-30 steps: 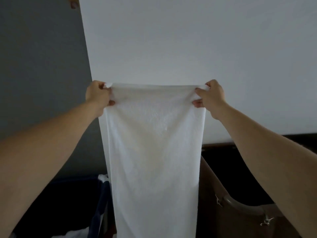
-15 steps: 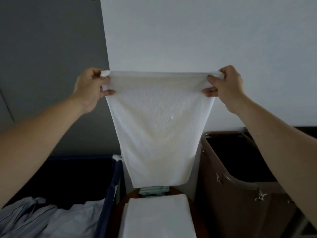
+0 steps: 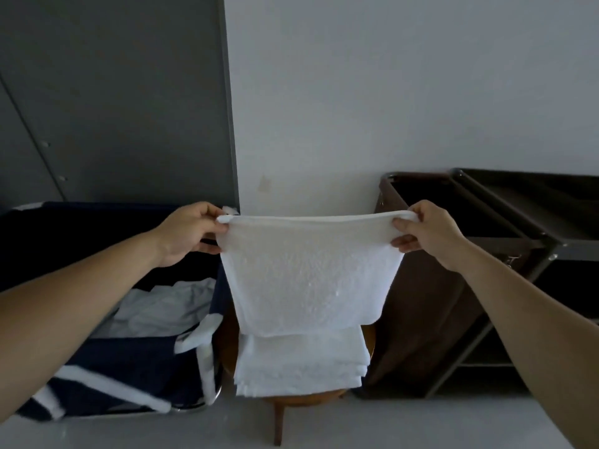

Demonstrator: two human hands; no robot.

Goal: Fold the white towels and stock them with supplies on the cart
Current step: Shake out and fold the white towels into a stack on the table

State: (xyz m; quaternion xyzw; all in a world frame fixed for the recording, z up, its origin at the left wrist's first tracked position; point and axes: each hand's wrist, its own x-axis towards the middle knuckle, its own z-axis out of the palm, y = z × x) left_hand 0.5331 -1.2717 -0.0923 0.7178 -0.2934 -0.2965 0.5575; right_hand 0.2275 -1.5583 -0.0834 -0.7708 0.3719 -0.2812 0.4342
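Head view: we look down two bare arms at a white towel held up between the hands, in front of a pale wall. L hand pinches the top left corner and R hand the top right, fingers curled over the hem w/ thumbs underneath. The top edge is stretched nearly level. The towel's lower edge hangs just over a stack of folded towels on a wooden stool; touching or not, we can't tell. A navy hamper w/ loose linen is at left, a brown cart at right. We judge we're mid-fold. To do it well, both hands should drop together, edge taut & level, so the hem lands square on the stack, w/ corners matched before smoothing flat.
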